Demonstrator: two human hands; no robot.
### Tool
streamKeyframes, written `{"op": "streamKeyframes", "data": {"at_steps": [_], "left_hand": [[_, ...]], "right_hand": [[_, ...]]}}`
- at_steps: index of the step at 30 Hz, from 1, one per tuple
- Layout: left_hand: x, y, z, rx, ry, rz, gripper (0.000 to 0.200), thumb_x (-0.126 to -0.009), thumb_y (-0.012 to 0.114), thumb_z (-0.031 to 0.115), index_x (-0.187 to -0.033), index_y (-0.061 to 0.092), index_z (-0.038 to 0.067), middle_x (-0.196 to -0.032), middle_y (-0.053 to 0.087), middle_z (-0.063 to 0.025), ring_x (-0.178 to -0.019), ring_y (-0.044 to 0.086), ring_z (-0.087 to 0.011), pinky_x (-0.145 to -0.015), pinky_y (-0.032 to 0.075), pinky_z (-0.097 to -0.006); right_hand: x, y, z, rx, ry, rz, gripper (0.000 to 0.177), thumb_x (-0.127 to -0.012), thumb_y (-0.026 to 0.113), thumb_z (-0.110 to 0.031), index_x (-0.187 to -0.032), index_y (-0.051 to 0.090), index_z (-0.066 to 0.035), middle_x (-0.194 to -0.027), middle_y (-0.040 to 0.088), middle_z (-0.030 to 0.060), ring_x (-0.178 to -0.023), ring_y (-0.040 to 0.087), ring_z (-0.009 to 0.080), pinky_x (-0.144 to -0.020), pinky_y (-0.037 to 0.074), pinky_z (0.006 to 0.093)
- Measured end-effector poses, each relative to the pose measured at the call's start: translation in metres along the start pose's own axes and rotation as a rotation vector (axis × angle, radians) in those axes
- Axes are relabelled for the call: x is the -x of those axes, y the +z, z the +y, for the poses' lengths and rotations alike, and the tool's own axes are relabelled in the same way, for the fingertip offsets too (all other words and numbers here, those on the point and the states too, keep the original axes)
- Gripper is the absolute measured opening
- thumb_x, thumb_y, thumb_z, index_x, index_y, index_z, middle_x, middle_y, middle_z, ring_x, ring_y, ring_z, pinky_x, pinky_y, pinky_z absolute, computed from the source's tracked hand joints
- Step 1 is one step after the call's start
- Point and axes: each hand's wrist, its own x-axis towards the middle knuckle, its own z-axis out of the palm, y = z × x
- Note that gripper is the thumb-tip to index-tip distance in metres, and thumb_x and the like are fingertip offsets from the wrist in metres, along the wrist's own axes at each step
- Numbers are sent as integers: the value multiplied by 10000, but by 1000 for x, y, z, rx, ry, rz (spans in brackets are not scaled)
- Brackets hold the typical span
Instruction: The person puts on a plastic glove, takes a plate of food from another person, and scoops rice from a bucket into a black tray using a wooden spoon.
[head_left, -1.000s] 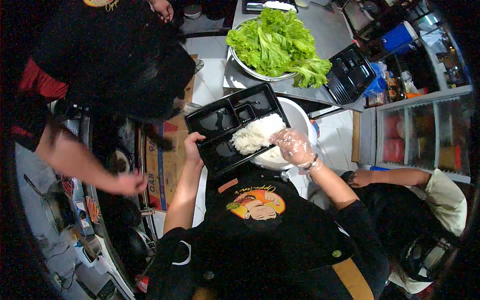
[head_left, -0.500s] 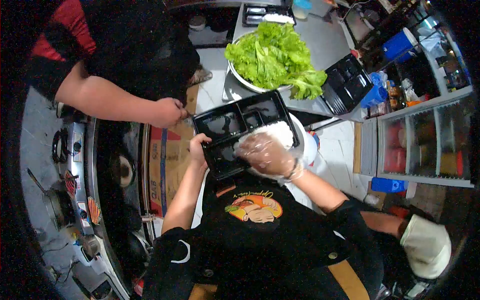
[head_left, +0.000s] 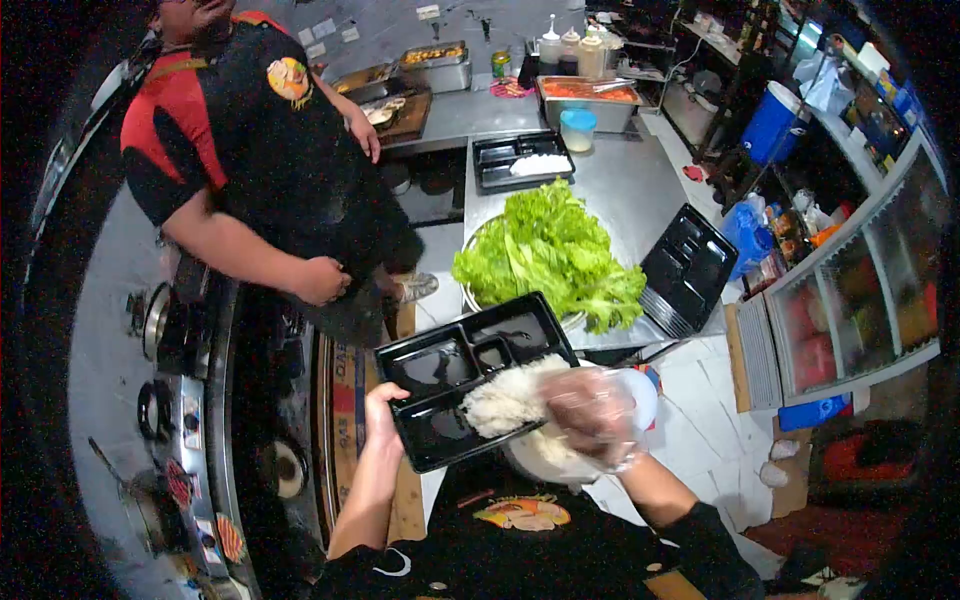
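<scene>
My left hand (head_left: pixel 383 412) grips the left edge of a black compartment tray (head_left: pixel 430 362), its thumb over the rim. White rice (head_left: pixel 505 398) lies heaped in the tray's near right part; the other compartments show only glossy black plastic. My right hand (head_left: pixel 590 408), in a clear plastic glove, is at the right end of the rice. Motion smears its fingers, so I cannot make out whether they hold anything. Under the tray and that hand is a round white container (head_left: pixel 645 398) with rice inside, partly hidden.
Lettuce (head_left: pixel 550 250) fills a bowl on the steel table (head_left: pixel 625 185). Beside it are stacked black trays (head_left: pixel 690 270); behind stand a tray with rice (head_left: pixel 520 163) and a blue-lidded tub (head_left: pixel 578 130). Another person (head_left: pixel 270 150) stands at the left, near the stove (head_left: pixel 195 440).
My view has tilted up, showing more of the table. My right hand has moved right off the tray's middle, uncovering the rice heap. My left hand keeps its hold on the tray.
</scene>
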Motion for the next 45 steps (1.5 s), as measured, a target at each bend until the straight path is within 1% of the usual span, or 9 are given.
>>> {"op": "streamKeyframes", "data": {"at_steps": [1,6,13,22,35,40,42,44,45], "left_hand": [[-11,3,18,21,22,17,167,-542,523,146,-689,540,68,-731,583,-94,-710,577,-260,-704,491,-399],[-111,57,112,146,196,-88,379,-587,501,126,-940,542,-4,-908,593,-150,-801,585,-313,-788,484,-415],[-362,181,113,478,135,-560,255,-574,488,47,-824,525,7,-872,559,-103,-846,541,-312,-883,406,-433],[-513,278,29,779,-43,-293,219,-528,475,1,-746,461,15,-860,505,-101,-831,518,-293,-860,436,-403],[-515,316,-23,319,-221,207,254,-833,367,158,-993,552,92,-943,562,-119,-823,564,-239,-728,482,-465],[-506,298,-1,283,-86,-428,252,-746,464,108,-975,538,35,-882,551,-94,-804,540,-242,-622,474,-365],[-370,275,65,-541,311,-667,141,-724,518,206,-764,495,74,-642,464,-59,-533,438,-168,-568,421,-248],[-392,262,53,68,-49,-1022,256,-779,562,131,-974,486,-15,-682,510,-81,-590,510,-158,-601,436,-265],[-291,281,58,15,235,-497,318,-793,560,76,-1088,465,6,-798,563,-83,-728,558,-146,-648,443,-257]], "right_hand": [[-8,-10,-9,505,-201,314,146,-783,570,-99,-909,603,-34,-873,621,117,-821,592,260,-739,470,373],[-3,-30,29,-110,391,1017,178,-777,618,-8,-948,569,-17,-910,569,55,-859,547,130,-793,463,290],[52,15,70,43,766,1134,285,-794,643,-170,-1007,540,-11,-947,540,64,-863,512,131,-723,445,251],[55,99,39,162,1001,1301,188,-795,603,-97,-959,566,-13,-830,551,36,-741,504,116,-692,435,245],[25,104,40,106,1124,1101,398,-811,613,-266,-1142,526,-65,-1133,548,145,-1016,521,305,-916,386,353],[29,96,62,518,1119,899,234,-807,550,-193,-878,585,27,-783,590,207,-717,581,280,-684,448,373],[49,95,72,694,1340,801,309,-812,555,-289,-795,597,17,-741,594,189,-687,582,295,-659,447,379],[33,80,60,400,1427,846,402,-816,531,-362,-698,605,15,-684,611,172,-645,595,290,-639,453,388],[67,88,82,591,1156,723,327,-798,525,-305,-668,611,-18,-632,598,159,-618,592,286,-631,466,376]]}}
